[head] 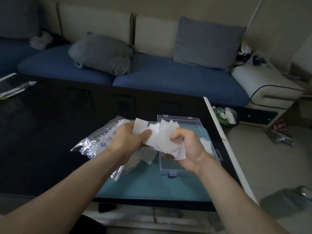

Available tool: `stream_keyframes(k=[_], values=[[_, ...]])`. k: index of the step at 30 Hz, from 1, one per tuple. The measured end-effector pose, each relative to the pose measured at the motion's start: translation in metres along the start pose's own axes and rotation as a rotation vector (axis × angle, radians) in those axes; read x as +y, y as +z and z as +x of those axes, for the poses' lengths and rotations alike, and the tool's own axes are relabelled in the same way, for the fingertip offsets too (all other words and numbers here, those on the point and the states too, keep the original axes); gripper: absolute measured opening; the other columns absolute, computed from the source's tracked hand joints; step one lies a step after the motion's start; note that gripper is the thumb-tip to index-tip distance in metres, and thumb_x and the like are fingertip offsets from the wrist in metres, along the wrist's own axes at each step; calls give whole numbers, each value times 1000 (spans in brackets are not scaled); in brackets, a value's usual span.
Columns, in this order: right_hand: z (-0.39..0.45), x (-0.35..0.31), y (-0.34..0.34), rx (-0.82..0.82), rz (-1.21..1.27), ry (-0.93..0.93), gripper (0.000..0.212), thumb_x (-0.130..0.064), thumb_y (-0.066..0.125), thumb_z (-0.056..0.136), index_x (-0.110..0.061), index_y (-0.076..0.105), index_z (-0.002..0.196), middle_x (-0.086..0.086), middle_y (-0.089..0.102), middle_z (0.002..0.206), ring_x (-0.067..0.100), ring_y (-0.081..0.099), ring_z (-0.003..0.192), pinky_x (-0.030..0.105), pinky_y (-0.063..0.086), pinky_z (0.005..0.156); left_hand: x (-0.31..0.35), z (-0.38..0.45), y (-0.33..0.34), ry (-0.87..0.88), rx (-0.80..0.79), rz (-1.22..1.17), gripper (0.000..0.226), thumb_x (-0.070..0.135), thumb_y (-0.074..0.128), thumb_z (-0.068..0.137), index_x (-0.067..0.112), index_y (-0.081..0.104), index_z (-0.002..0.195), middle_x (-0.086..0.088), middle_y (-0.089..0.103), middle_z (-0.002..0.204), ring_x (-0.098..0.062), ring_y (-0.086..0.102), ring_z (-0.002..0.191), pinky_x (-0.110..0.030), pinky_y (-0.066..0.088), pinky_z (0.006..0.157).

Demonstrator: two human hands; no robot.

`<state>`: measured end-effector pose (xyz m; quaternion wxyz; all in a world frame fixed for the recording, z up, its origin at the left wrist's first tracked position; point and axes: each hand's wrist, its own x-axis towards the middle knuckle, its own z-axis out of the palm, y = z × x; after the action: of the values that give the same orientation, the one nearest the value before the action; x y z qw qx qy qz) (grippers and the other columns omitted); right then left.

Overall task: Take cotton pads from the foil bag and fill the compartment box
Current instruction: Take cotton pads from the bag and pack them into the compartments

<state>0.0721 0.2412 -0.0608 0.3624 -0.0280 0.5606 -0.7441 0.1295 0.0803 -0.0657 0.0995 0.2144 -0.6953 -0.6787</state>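
A bunch of white square cotton pads (162,135) is held between both hands above the clear plastic compartment box (170,168). My left hand (130,139) grips the left side of the bunch, thumb on top. My right hand (187,147) grips the right side, fingers curled round the pads. The box lies open on a teal mat (152,186), its lid (179,119) folded back; a few pads show in the box to the right of my right hand. The silver foil bag (99,141) lies left of the box, partly under my left hand.
The mat sits on a dark glossy table (50,132) with a white right edge. A clear wrapper (15,90) lies at the table's far left. A blue sofa with grey cushions (103,53) stands behind. A bag of scraps (224,115) and clutter lie on the floor at right.
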Motion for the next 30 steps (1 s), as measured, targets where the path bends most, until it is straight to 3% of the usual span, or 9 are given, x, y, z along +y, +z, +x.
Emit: stream_keyframes(k=[3, 5, 11, 14, 17, 21, 23, 25, 30], values=[[3, 3, 4, 33, 22, -4, 24, -8, 60, 93, 3, 66, 114, 21, 73, 109, 26, 72, 81, 31, 60, 56, 1, -5, 4, 101, -5, 124, 4, 6, 64, 93, 8, 68, 94, 1, 68, 74, 0, 65, 52, -12, 46, 44], [6, 7, 6, 122, -54, -40, 29, -9, 74, 88, 4, 67, 113, 20, 74, 108, 26, 75, 82, 29, 62, 57, 2, -6, 5, 155, -2, 209, 12, 7, 60, 95, 12, 67, 86, 4, 66, 68, 3, 62, 47, -10, 42, 41], [7, 5, 2, 321, -210, -152, 29, -5, 81, 80, -5, 66, 105, 11, 72, 106, 25, 75, 86, 26, 57, 52, -1, -1, 4, 41, -58, 58, 27, 11, 46, 104, -7, 66, 103, -16, 66, 72, -11, 66, 53, -20, 53, 50], [1, -6, -7, 220, -203, -157, 31, -3, 79, 81, -3, 67, 109, 12, 71, 109, 20, 75, 82, 24, 54, 50, -2, 1, 3, -45, -136, 9, 30, 8, 42, 105, -15, 61, 103, -18, 64, 71, -17, 65, 53, -25, 56, 52], [-4, -10, -14, 83, -313, -180, 34, -2, 78, 81, 1, 65, 113, 13, 72, 106, 19, 74, 80, 25, 54, 50, 0, -2, 3, -157, -282, -40, 32, 9, 37, 105, -11, 62, 102, -23, 64, 79, -26, 64, 59, -37, 57, 61], [-4, -5, -16, 62, -530, -230, 29, -12, 85, 78, -9, 69, 102, 8, 77, 92, 23, 73, 77, 33, 57, 59, 6, -8, 2, -309, -604, -209, 49, 20, 23, 103, -7, 62, 114, -30, 68, 95, -38, 64, 72, -43, 58, 69], [-4, -4, -18, 59, -616, -263, 27, -14, 87, 76, -10, 70, 97, 8, 77, 88, 22, 71, 70, 31, 56, 57, 5, -8, 2, -335, -690, -267, 59, 38, 22, 104, -3, 61, 120, -32, 66, 99, -39, 63, 73, -42, 59, 67], [-5, -2, -15, 58, -695, -280, 26, -19, 88, 76, -8, 71, 92, 7, 76, 79, 18, 67, 60, 27, 52, 53, 2, -7, 4, -318, -691, -262, 67, 52, 27, 101, -1, 61, 121, -30, 67, 92, -37, 64, 68, -37, 58, 58], [-2, -1, -12, 147, -738, -312, 37, -42, 72, 91, -6, 71, 85, 0, 66, 66, 11, 57, 56, 29, 41, 54, -5, -6, 7, -170, -572, -114, 63, 47, 32, 103, -11, 55, 112, -22, 58, 70, -26, 54, 52, -28, 41, 44]])
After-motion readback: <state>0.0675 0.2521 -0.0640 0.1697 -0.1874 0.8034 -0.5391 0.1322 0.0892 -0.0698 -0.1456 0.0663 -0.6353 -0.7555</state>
